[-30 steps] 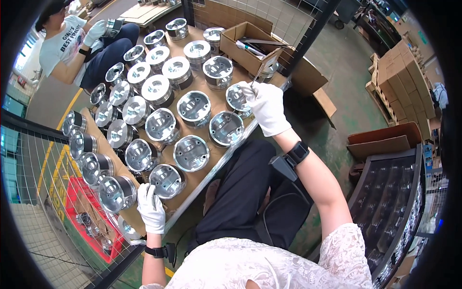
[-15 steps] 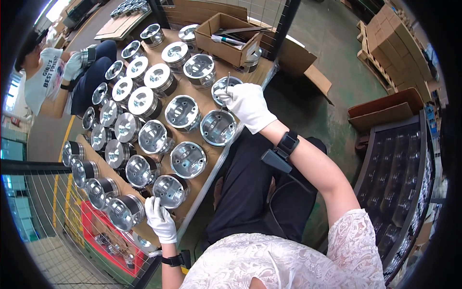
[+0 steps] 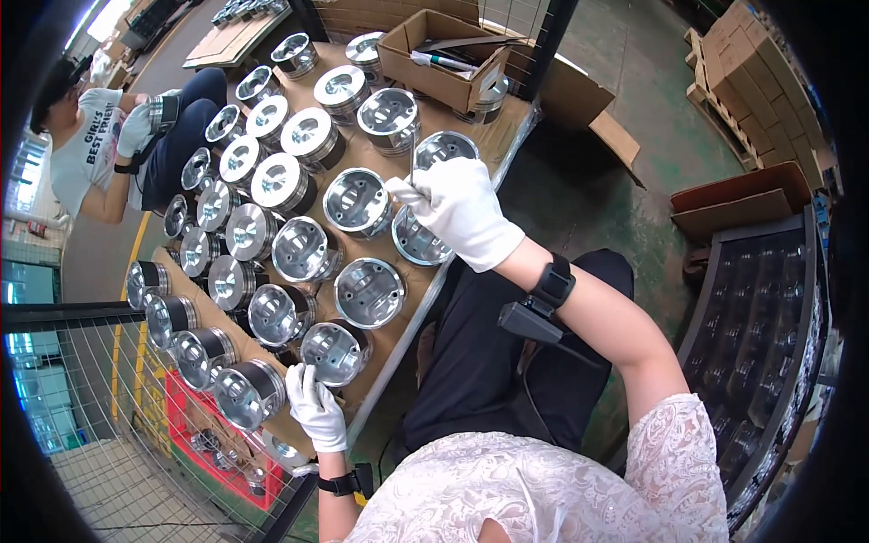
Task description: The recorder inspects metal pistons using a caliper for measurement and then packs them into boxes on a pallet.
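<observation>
Nearly upright, thin rod (image 3: pixel 413 159) in right fingers (image 3: pixel 422 195)

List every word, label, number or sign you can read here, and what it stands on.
Co-worker's white T-shirt: dark printed lettering across the chest, not copied out here.
Pistons: any markings too small to read.
Pen in the cardboard box: any print too small.

Pistons (image 3: pixel 369 292) sit in rows on the tabletop (image 3: pixel 503 138) before you. Open box (image 3: pixel 422 80) at its far right corner. Crate (image 3: pixel 178 409) behind mesh panel (image 3: pixel 68 317) at your left, rack (image 3: pixel 765 225) right.
</observation>
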Available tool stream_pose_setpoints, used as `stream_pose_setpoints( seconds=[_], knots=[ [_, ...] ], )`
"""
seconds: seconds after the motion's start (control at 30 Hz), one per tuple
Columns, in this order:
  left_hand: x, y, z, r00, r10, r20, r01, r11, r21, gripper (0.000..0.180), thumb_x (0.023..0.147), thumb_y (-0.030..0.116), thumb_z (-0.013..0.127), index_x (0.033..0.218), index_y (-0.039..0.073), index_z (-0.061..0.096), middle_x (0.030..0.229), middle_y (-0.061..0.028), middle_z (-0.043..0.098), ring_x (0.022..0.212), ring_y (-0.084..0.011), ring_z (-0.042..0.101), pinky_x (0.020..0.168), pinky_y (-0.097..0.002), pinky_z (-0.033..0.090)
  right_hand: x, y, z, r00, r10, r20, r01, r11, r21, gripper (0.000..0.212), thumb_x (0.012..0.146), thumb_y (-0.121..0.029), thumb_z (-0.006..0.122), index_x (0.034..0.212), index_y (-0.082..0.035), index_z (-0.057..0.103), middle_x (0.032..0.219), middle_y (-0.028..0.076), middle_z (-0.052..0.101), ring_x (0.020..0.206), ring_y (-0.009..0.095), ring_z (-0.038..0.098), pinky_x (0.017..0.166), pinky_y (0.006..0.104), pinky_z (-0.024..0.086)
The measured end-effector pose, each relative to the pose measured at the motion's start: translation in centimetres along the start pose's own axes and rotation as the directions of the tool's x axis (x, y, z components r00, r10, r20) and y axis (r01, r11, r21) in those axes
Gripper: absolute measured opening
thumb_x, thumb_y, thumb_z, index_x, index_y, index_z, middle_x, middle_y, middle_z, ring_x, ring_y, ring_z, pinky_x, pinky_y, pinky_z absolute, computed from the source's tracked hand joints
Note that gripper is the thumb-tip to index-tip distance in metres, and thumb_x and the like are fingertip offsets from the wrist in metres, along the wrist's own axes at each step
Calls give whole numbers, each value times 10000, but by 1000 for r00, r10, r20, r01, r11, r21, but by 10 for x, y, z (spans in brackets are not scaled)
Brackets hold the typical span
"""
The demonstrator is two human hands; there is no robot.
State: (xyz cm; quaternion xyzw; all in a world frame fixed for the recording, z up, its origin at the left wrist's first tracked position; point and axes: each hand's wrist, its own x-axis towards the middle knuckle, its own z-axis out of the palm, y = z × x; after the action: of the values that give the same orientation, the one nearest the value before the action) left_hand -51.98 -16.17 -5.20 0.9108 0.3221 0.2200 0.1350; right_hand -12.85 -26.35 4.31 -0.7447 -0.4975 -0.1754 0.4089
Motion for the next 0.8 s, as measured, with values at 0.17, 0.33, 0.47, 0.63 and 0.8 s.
stream_pose_setpoints(
  seconds=[0.17,0.33,0.47,0.63,0.8],
  knots=[
    [-3,-4,0,1000,13,-2,-13,1000,26,362,865,-21,566,1222,11,622,1272,-212,592,1219,-417,556,1050,-479,442,2,-8,-2,997,13,82,-17,999,49,214,830,-220,714,666,-101,645,601,126,579,552,323,580,546,411,447],
    [-1,-1,1,1000,18,-19,-18,1000,-2,354,866,-23,565,1214,9,623,1266,-212,593,1217,-418,557,1046,-480,444,-20,2,14,984,-59,169,71,995,-66,198,854,-239,668,706,-108,676,617,113,616,558,308,615,559,419,479],
    [0,-1,1,1000,15,-16,-16,1000,-6,344,866,-24,563,1203,5,628,1256,-211,597,1212,-419,559,1046,-483,443,-6,-7,-4,997,-12,73,14,1000,-23,214,873,-253,682,712,-114,684,578,102,601,560,300,622,550,408,485],
    [0,0,-1,1000,10,-20,-10,1000,11,329,867,-18,562,1187,3,634,1249,-210,600,1216,-422,555,1049,-487,439,6,10,-55,997,66,-46,-68,997,-45,90,815,-183,718,753,-119,706,635,98,629,608,290,645,592,391,517],
    [-1,-1,-1,1000,14,-21,-14,1000,-4,337,859,-19,566,1189,1,632,1249,-211,601,1220,-423,552,1050,-488,438,-14,34,-64,981,166,96,-154,980,-125,150,812,-51,689,936,-69,771,749,121,705,642,268,684,612,331,537]
  ],
)
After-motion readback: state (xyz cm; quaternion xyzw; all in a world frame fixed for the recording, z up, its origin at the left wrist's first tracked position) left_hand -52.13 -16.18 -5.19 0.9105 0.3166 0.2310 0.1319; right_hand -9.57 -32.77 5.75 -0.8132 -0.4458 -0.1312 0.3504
